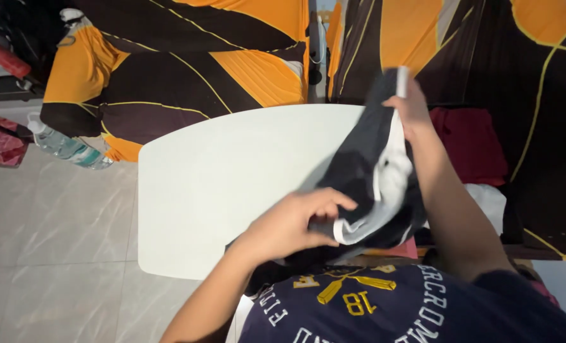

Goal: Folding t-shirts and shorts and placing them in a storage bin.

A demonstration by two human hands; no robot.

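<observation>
A dark navy garment with white trim (pixel 365 171) hangs over the right side of a white table (pixel 219 178). My left hand (pixel 299 222) grips its lower end near the white edging, close to my chest. My right hand (pixel 410 108) holds the garment's upper end raised above the table's far right corner, so the cloth stretches between both hands.
Orange and dark brown patterned sheets (pixel 188 63) cover furniture behind the table. Plastic water bottles (pixel 67 147) lie on the tiled floor at the left. Dark red cloth (pixel 470 143) and white cloth (pixel 489 200) rest at the right, beside the table.
</observation>
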